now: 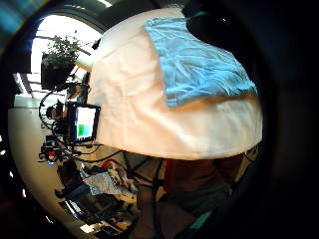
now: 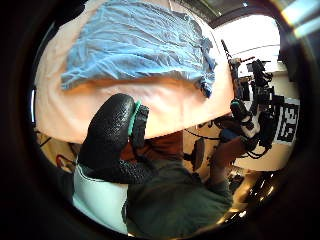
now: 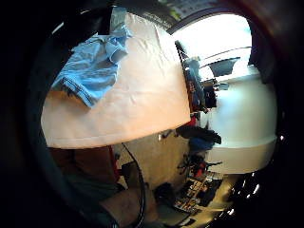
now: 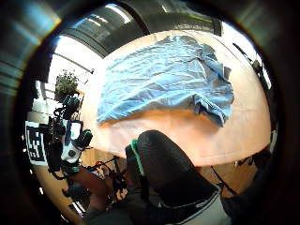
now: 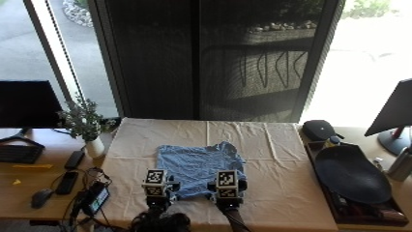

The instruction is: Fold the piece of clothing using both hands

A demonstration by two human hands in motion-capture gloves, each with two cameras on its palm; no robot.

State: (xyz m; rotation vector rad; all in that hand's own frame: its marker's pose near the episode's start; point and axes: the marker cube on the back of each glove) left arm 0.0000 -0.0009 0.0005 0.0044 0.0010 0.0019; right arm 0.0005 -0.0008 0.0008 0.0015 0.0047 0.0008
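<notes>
Garment: a light blue piece of clothing [image 5: 199,168] lay spread and rumpled on the table [image 5: 283,193], in its middle part toward the near edge; its near hem reached to the two hands; one corner on the person's right was folded and bunched, with a darker hem showing [image 4: 211,105]; the cloth showed creased across its whole surface in the left thumb side palm view [image 2: 140,42].

Table: covered with a cream cloth [image 5: 270,145] with fold lines in it; the cover hung over the near edge [image 1: 174,134].

Left hand: the left hand [image 5: 156,191] was held at the near edge of the garment, left of the other; whether it touched the cloth could not be told; whether its fingers were spread or curled could not be told; its palm views looked down on the garment from apart.

Right hand: the right hand [image 5: 227,187] was held at the near edge of the garment, beside the left; its grip could not be told either; a black gloved hand [image 2: 112,135] showed against the table's edge in the left thumb side palm view, with nothing seen in it.

Surroundings: a potted plant [image 5: 82,123] stood on the desk to the left; a dark oval case [image 5: 351,174] lay on the right.
</notes>
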